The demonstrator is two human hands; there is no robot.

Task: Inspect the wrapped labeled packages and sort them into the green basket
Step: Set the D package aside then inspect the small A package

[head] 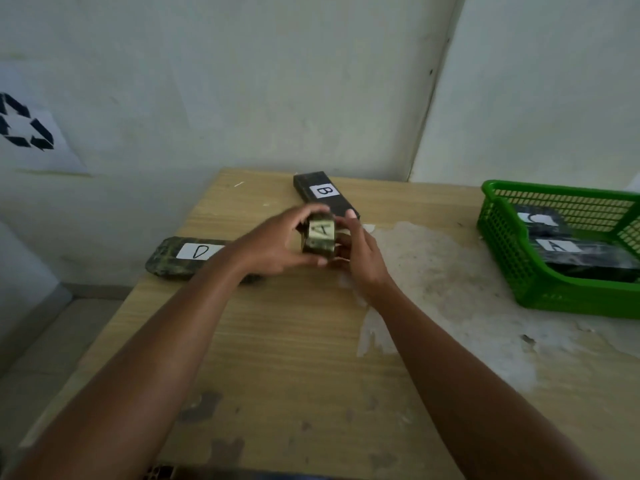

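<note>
A small camouflage-wrapped package labeled A [319,236] is held above the middle of the wooden table [277,358]. My left hand [277,244] grips it from the left with thumb below and fingers over the top. My right hand [360,251] holds its right side. A dark package labeled B [325,195] lies just behind, near the wall. A camouflage package labeled D [183,256] lies at the table's left edge, partly hidden by my left forearm. The green basket [512,258] stands at the right and holds two dark packages, one labeled A [568,249], one labeled C [540,220].
The table stands in a wall corner; its surface is worn white on the right half. A paper with a recycling sign [27,126] hangs on the left wall. The floor drops away left of the table.
</note>
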